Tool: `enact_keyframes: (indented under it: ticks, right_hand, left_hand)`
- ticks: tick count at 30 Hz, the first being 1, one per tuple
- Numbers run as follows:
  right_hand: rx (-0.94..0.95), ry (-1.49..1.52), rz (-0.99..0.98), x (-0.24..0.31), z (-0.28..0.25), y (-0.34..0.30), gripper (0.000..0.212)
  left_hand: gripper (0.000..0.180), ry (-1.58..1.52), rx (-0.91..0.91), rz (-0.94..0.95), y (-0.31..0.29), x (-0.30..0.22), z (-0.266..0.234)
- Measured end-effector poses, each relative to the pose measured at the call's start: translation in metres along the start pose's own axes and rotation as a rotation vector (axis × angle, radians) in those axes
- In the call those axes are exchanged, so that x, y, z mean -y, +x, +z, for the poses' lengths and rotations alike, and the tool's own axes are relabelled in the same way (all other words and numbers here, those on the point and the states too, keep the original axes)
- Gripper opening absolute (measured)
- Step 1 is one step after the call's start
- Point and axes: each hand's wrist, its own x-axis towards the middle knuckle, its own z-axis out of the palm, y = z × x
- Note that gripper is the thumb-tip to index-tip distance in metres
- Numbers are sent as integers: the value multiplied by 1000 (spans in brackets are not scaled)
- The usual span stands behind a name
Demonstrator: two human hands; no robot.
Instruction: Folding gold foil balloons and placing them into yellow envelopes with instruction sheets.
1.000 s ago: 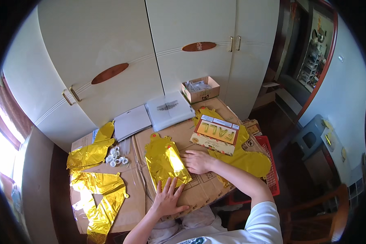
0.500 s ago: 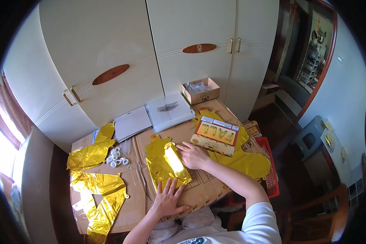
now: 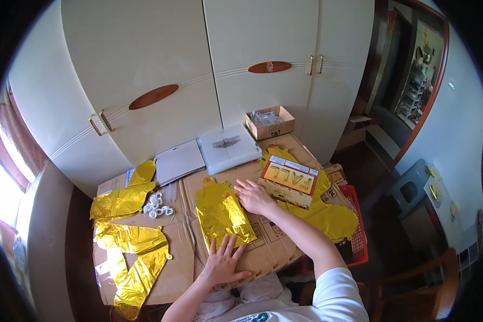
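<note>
A flat, folded gold foil balloon (image 3: 220,208) lies on the cardboard-covered table in front of me. My left hand (image 3: 224,264) rests on its near end, fingers spread over the foil and thumb pointing right. At the balloon's right edge, my right hand (image 3: 255,198) lies with its fingers stretched out, the fingertips beside or just touching the foil. Neither hand grips anything. Right of my right hand, a printed balloon box (image 3: 287,182) sits on top of another gold foil balloon (image 3: 335,214), covering part of it.
More gold foil balloons (image 3: 139,268) are spread on the left, near white ribbon rolls (image 3: 156,206). Behind are a grey flat folder (image 3: 180,162), a clear plastic pack (image 3: 229,147) and an open carton (image 3: 270,122) against the wardrobe (image 3: 268,37). A red basket (image 3: 360,225) stands at the right edge.
My right hand has slid slightly away from me along the balloon's right edge. The bright glare on the foil has gone. My left hand stays in place; the view has shifted a little.
</note>
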Motion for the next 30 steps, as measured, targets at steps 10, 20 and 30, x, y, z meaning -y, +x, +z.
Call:
enact_keyframes:
  ticks: [10,20,30]
  right_hand:
    - [-130,207,-107,60,-13,-48,47]
    - [59,200,-119,85,-8,-72,48]
    - [68,159,-119,89,-10,-73,48]
  left_hand:
    - [95,10,-87,-6,-5,1,4]
    - [96,-53,-177,3,-10,5,13]
    - [89,-148,-235,-193,-16,28,15]
